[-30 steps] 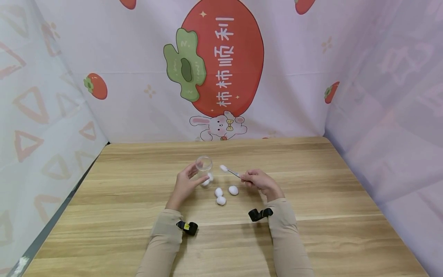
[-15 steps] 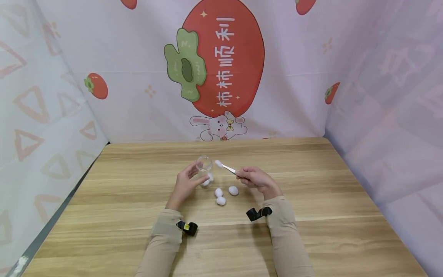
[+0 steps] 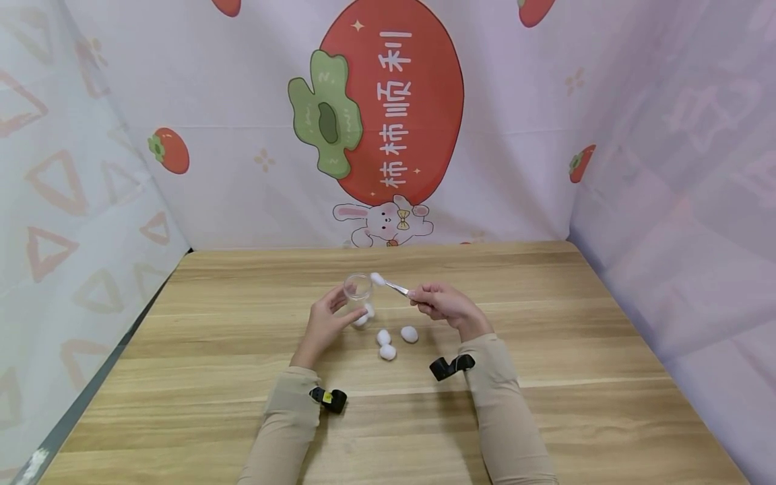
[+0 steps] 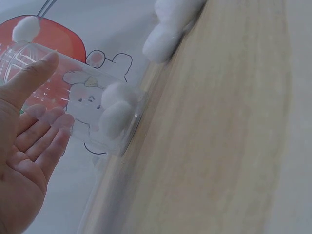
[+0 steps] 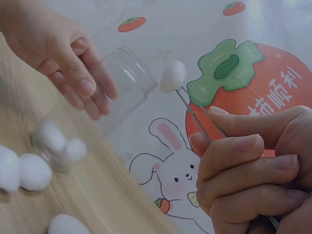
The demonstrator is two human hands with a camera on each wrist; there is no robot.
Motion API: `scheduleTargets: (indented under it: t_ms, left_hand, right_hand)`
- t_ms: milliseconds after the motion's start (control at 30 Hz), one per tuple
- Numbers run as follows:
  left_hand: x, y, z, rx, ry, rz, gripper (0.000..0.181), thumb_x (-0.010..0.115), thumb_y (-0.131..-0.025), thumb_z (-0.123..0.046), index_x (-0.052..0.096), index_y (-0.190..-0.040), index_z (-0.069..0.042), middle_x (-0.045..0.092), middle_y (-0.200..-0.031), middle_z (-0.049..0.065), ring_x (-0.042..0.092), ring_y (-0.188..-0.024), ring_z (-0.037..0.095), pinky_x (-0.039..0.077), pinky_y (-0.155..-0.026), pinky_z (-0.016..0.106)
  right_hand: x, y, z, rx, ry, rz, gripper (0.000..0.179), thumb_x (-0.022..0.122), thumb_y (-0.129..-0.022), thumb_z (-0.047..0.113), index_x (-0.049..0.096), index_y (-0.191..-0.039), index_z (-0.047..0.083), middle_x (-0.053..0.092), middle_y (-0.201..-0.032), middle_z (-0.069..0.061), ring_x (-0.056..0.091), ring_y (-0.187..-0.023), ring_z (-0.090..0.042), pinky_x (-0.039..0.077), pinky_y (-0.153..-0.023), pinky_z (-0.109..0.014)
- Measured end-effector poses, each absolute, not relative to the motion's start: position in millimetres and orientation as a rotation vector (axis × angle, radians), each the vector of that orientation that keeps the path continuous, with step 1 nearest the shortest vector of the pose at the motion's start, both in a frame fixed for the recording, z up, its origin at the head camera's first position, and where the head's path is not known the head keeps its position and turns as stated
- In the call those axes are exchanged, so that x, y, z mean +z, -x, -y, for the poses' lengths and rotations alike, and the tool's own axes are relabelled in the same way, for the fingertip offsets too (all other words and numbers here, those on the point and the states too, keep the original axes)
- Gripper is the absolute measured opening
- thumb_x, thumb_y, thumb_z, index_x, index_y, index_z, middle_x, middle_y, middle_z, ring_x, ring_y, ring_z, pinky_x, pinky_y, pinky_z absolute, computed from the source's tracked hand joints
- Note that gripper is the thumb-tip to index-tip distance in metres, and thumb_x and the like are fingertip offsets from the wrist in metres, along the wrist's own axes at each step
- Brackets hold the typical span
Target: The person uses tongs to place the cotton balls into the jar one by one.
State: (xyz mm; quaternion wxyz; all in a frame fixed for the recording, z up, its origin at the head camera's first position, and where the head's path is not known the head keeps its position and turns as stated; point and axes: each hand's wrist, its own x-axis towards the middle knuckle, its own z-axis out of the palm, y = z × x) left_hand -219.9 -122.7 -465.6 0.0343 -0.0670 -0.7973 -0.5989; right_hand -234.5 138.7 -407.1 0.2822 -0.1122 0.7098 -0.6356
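Leftmost in my head view, the left hand [image 3: 327, 320] holds the clear jar [image 3: 358, 296], thumb on the near side and fingers curled round the far wall. The jar stands upright on the worktop [image 3: 545, 424], its mouth open. Through its wall I see two cotton balls [image 5: 53, 136] at the bottom, touching. Just right of the rim, above the worktop, hangs a white cotton ball [image 3: 378, 279]; my right wrist view shows a thin gap between it and the mouth. Below it, two loose balls [image 3: 388, 352] lie touching on the worktop. The tweezers [image 3: 397, 289] grip the raised ball in their tips. A third loose ball [image 3: 409, 334] lies apart from that pair. Rightmost, the right hand [image 3: 445, 306] pinches the tweezers between thumb and fingers.
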Motion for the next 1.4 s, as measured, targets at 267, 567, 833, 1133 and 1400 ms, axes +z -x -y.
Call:
scheduleTargets:
  t_ms: [267,567,833,1133,1400]
  left_hand:
    - [-468.0,220.9,123.3,-1.836,0.201,2.460,0.069,0.081,-0.076,-0.012,0.050,-0.136,0.001,0.057,-0.137,0.020,0.057,-0.128,0.032,0.047,-0.112,0.034]
    - [-468.2,219.7,122.8,-1.850,0.201,2.460,0.069,0.080,-0.077,-0.012,0.049,-0.137,0.001,0.056,-0.138,0.020,0.056,-0.128,0.032,0.047,-0.113,0.036]
    - [-467.3,218.9,123.4,-1.831,0.197,2.468,0.071,0.081,-0.077,-0.013,0.048,-0.138,0.002,0.055,-0.139,0.022,0.056,-0.128,0.034,0.048,-0.112,0.037]
    - [-466.8,219.0,123.2,-1.830,0.202,2.468,0.072,0.081,-0.076,-0.014,0.048,-0.138,0.002,0.055,-0.139,0.022,0.056,-0.128,0.034,0.048,-0.112,0.036]
    - [-467.7,219.9,123.1,-1.819,0.208,2.466,0.071,0.081,-0.076,-0.014,0.048,-0.137,0.002,0.055,-0.138,0.022,0.056,-0.127,0.034,0.048,-0.111,0.037]
  right_hand:
    - [-404.2,236.0,-135.7,-1.696,0.303,-1.917,0.027,0.046,-0.100,0.013,0.058,-0.076,0.011,0.043,-0.055,0.010,0.027,-0.043,0.001,0.020,-0.038,-0.011]
    - [-401.3,236.7,-123.3,-1.681,0.285,-1.937,0.023,0.048,-0.099,0.012,0.057,-0.079,0.005,0.043,-0.055,0.009,0.028,-0.044,0.001,0.019,-0.038,-0.011]
    - [-401.5,237.2,-115.1,-1.656,0.285,-1.957,0.026,0.049,-0.099,0.015,0.057,-0.074,0.011,0.042,-0.055,0.009,0.027,-0.043,0.000,0.020,-0.038,-0.012]
    - [-401.2,236.9,-110.8,-1.645,0.256,-1.976,0.029,0.050,-0.099,0.015,0.056,-0.071,0.013,0.041,-0.054,0.009,0.027,-0.044,-0.001,0.020,-0.038,-0.012]
    - [-399.5,235.3,-111.2,-1.656,0.260,-1.970,0.030,0.049,-0.099,0.014,0.057,-0.071,0.014,0.040,-0.053,0.008,0.025,-0.043,-0.001,0.019,-0.038,-0.013]
